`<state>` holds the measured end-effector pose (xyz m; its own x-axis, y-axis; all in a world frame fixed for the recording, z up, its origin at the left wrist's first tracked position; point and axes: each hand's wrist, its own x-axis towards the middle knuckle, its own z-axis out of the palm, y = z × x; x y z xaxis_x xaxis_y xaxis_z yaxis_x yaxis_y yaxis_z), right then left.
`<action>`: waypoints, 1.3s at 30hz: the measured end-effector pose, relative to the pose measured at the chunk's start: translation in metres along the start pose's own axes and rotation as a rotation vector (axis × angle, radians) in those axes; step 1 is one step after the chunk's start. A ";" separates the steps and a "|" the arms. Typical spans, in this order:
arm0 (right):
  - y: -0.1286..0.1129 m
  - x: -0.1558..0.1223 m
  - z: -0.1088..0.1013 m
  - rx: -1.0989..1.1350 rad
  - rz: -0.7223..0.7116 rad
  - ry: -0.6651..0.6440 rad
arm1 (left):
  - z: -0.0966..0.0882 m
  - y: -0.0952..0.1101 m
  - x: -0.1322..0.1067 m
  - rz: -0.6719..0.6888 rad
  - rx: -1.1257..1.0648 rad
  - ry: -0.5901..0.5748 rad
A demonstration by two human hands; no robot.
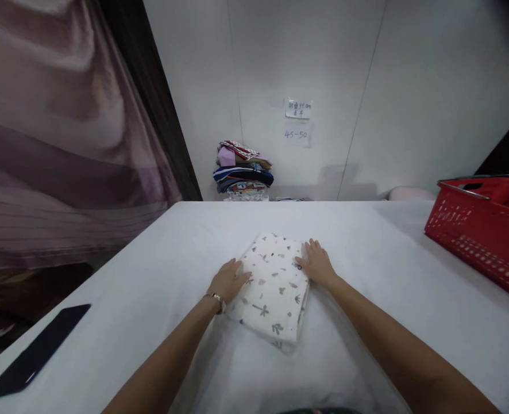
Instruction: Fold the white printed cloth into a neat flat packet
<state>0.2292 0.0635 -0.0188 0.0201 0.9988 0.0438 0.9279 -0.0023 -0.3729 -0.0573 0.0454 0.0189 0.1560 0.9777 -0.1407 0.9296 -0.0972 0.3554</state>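
A folded white cloth with small leaf prints point(274, 287) lies on the white table point(151, 276) in front of me. My left hand point(228, 280) rests flat on the cloth's left edge, fingers stretched out; a bracelet is on that wrist. My right hand point(317, 263) lies flat on the cloth's right edge near its far corner, fingers spread. Neither hand grips anything.
A stack of folded colourful clothes point(242, 171) stands at the table's far edge by the wall. A red plastic basket point(482, 230) sits at the right. A dark flat phone point(37, 352) lies near the left edge. A purple curtain point(56, 144) hangs at left.
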 end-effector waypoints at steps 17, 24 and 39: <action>0.025 0.027 -0.020 0.237 0.164 -0.100 | 0.001 0.012 0.096 -0.174 -0.091 -0.078; 0.025 0.064 -0.035 0.227 0.155 -0.325 | -0.001 0.006 0.079 -0.181 -0.098 -0.039; 0.041 0.054 -0.054 0.695 0.226 -0.547 | -0.031 -0.011 0.047 -0.140 0.005 -0.143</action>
<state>0.2881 0.1144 0.0183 -0.1699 0.8622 -0.4773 0.4862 -0.3479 -0.8016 -0.0702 0.0980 0.0374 0.0704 0.9453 -0.3184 0.9471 0.0368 0.3187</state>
